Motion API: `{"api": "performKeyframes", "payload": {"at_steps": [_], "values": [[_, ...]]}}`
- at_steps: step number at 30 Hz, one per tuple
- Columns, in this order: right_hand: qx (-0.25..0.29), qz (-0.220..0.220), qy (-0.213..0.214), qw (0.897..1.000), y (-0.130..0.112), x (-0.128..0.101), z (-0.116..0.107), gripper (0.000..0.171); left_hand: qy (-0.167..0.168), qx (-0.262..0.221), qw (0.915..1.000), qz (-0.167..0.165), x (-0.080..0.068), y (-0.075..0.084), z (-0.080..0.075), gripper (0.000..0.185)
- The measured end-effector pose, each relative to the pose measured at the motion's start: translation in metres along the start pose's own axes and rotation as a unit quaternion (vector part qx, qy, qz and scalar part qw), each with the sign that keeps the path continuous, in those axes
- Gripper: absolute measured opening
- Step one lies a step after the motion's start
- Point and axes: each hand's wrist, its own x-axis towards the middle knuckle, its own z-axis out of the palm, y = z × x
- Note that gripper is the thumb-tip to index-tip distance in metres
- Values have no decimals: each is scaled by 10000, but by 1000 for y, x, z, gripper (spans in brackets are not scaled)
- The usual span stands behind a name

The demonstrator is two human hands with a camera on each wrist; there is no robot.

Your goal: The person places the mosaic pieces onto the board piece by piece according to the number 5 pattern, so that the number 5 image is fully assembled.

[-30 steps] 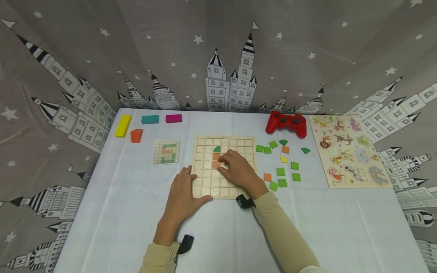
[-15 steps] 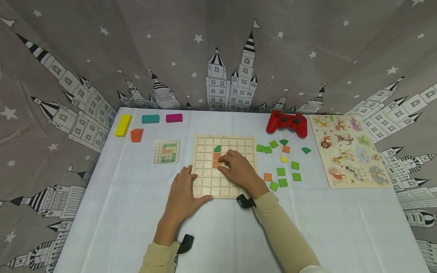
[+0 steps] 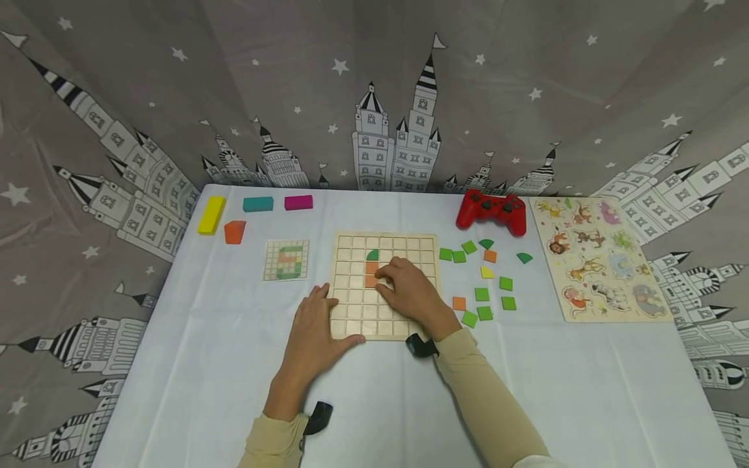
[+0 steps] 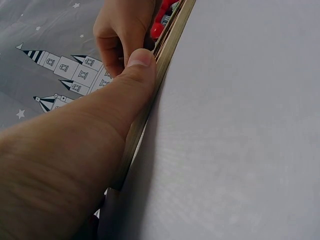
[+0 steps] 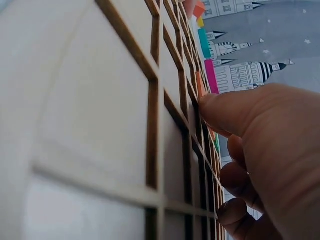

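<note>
Left hand (image 3: pixel 312 331): flat, fingers straight, pressing grid board (image 3: pixel 383 286) corner.
Right hand (image 3: pixel 409 289): curled fingertips on orange tile (image 3: pixel 370 281); grip narrow.

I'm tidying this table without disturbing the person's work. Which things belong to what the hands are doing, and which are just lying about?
In use:
wooden grid board, steadied by the left hand
orange tiles at the right hand
green quarter-round tile on the board
loose tiles
pattern card

Lying about:
red game controller
animal puzzle
coloured blocks
</note>
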Motion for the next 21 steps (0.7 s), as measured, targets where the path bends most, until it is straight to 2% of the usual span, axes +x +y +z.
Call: {"api": "performKeyframes", "payload": {"at_steps": [5, 11, 17, 21], "values": [[198, 221, 34, 9996, 12, -15, -13, 25, 70, 27, 10000, 65, 0, 1, 1, 97], [417, 746, 331, 9958, 45, -55, -35, 27, 76, 18, 9999, 78, 0, 4, 0, 97], [304, 1278, 473, 9902, 82, -96, -51, 30, 7, -25, 10000, 7, 0, 5, -1, 95], [234, 1599, 458, 9858, 97, -111, -53, 30, -8, -24, 10000, -23, 0, 3, -2, 96]]}}
